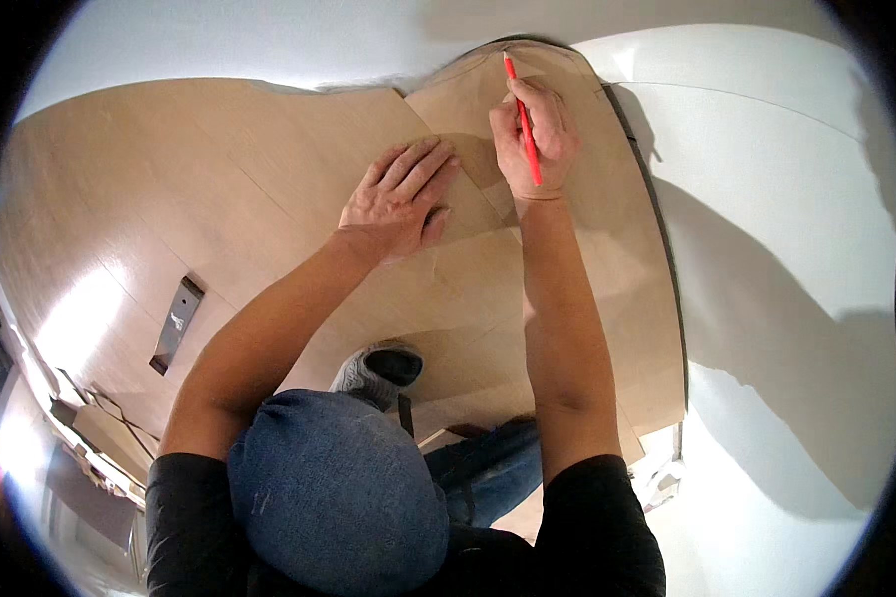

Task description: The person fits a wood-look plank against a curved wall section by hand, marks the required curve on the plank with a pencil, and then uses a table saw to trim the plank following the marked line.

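The right hand (555, 141) pinched a slim red pencil (529, 131) between fingers: presumably light, stiff, fragile-tipped, best gripped mid-shaft. Beneath the left hand (396, 205), fingers slightly spread, lay tan wood-grain planks (299, 144).

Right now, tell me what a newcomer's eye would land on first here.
Most likely the bright red pencil, upper right of centre, held in the right hand with its tip near the far edge of the wood floor. Next, the blue denim knee, large at the bottom, left of centre; then the left hand, palm-down on the floor above it.
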The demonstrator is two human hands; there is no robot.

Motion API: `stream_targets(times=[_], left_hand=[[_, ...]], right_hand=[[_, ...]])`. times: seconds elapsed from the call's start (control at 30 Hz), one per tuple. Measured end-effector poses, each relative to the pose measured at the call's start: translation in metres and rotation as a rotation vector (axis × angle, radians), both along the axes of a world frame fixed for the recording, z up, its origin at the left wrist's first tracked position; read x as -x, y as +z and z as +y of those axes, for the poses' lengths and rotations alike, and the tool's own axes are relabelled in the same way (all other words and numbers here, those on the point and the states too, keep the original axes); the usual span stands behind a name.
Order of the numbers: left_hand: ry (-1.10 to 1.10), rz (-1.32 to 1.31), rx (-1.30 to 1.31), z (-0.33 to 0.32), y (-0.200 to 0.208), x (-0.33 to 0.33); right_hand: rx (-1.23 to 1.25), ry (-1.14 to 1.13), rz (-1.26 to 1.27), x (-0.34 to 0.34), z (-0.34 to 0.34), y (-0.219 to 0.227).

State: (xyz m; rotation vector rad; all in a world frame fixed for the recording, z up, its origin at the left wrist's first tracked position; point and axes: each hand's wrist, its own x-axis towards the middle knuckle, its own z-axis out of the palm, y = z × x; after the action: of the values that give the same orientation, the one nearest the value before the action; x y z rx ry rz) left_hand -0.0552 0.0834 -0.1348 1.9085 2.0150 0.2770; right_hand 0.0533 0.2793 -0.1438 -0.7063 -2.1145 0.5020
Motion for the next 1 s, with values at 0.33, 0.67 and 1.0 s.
stream_targets(times=[0.33, 0.67, 1.0], left_hand=[[0.002, -0.028, -0.038, 0.002, 0.0, 0.004], [-0.019, -0.006, -0.024, 0.003, 0.0, 0.006], [0.0, -0.008, -0.05, 0.001, -0.004, 0.005]], right_hand=[[0.0, 0.089, -0.018, 0.0, 0.0, 0.004], [-0.053, 0.134, -0.058, -0.002, 0.001, -0.001], [0.042, 0.155, -0.06, -0.002, -0.008, 0.001]])
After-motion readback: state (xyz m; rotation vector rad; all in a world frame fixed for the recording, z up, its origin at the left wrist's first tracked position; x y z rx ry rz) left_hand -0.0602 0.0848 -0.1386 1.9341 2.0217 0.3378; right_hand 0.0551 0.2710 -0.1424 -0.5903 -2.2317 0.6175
